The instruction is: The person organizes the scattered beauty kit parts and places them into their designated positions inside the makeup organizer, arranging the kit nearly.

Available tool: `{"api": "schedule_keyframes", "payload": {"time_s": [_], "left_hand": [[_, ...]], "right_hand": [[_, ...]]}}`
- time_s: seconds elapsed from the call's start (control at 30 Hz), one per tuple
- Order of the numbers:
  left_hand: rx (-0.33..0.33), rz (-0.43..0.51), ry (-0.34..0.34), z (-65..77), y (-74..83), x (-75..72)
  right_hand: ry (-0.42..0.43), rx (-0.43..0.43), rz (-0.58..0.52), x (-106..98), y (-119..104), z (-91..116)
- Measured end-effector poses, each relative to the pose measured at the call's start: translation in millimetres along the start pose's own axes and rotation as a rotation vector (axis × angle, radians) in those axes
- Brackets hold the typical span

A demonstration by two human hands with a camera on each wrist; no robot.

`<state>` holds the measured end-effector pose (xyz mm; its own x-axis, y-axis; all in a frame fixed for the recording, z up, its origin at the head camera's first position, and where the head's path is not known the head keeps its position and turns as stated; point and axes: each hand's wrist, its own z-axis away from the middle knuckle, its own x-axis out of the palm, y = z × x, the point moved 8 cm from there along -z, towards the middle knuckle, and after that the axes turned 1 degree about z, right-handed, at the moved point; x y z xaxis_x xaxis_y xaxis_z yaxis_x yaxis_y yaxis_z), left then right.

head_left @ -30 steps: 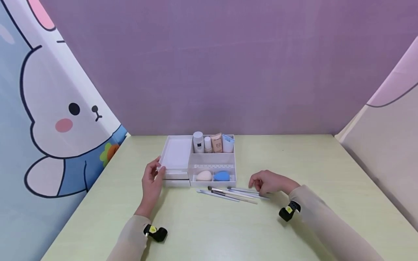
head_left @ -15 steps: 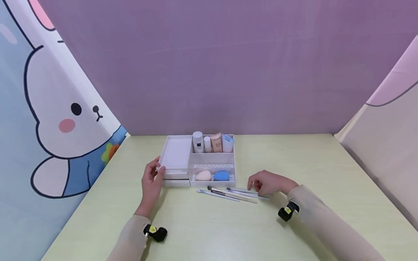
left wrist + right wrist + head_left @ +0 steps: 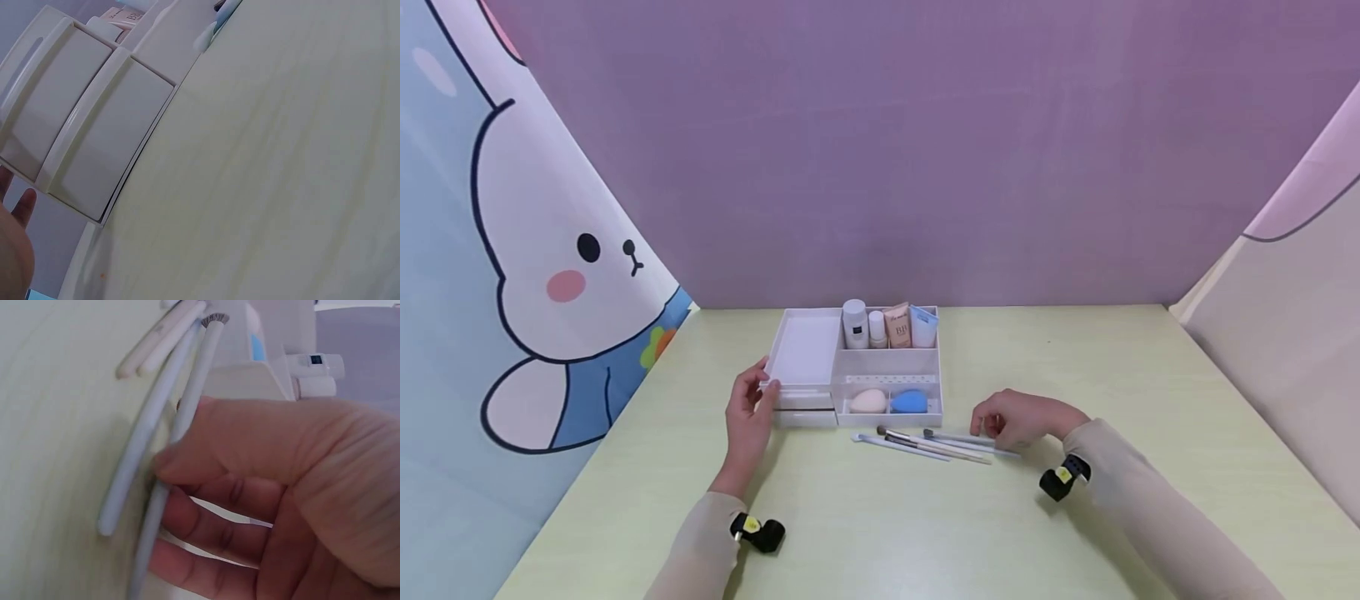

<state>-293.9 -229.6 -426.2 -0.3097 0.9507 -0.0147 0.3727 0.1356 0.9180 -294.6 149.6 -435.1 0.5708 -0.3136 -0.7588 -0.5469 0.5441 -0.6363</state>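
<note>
A white makeup organizer [image 3: 887, 364] stands toward the back of the table, with two drawers [image 3: 112, 137] at its left. My left hand [image 3: 748, 421] rests against the organizer's left front corner, fingers relaxed along its side. Several makeup brushes [image 3: 898, 447] lie loosely in front of the organizer. At their right end, my right hand [image 3: 1015, 418] pinches the grey handle of one makeup brush [image 3: 192, 394] between thumb and fingers. That brush's short dark bristles point away from the hand. A second pale brush [image 3: 140, 437] lies beside it on the table.
The organizer's back row holds a white bottle [image 3: 855, 325], a smaller bottle [image 3: 877, 331], a BB tube [image 3: 898, 327] and a blue-white tube [image 3: 924, 327]. A pale sponge [image 3: 868, 402] and a blue sponge [image 3: 909, 402] sit in front. A purple backdrop [image 3: 940, 167] rises behind the table.
The head view has shifted slightly. Both hands keep nearly the same places, the left at the organizer and the right at the brush.
</note>
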Motion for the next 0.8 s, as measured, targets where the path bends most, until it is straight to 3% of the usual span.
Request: {"api": "schedule_keyframes", "payload": {"time_s": [0.17,0.37,0.6,0.8], "left_hand": [[-0.011,-0.009,0.007,0.4,-0.2,-0.3],[-0.019,-0.022,0.004,-0.1,2.9,-0.3],[0.011,-0.032,-0.008,8.1,33.6,5.4],[0.038,-0.039,-0.012,8.5,37.5,5.3]], "right_hand": [[-0.019,-0.044,-0.044,-3,-5,3],[-0.013,-0.009,-0.109,-8,-7,5],[0.047,-0.04,-0.247,-17,-17,3],[0.108,-0.022,-0.397,-19,-24,-4]]}}
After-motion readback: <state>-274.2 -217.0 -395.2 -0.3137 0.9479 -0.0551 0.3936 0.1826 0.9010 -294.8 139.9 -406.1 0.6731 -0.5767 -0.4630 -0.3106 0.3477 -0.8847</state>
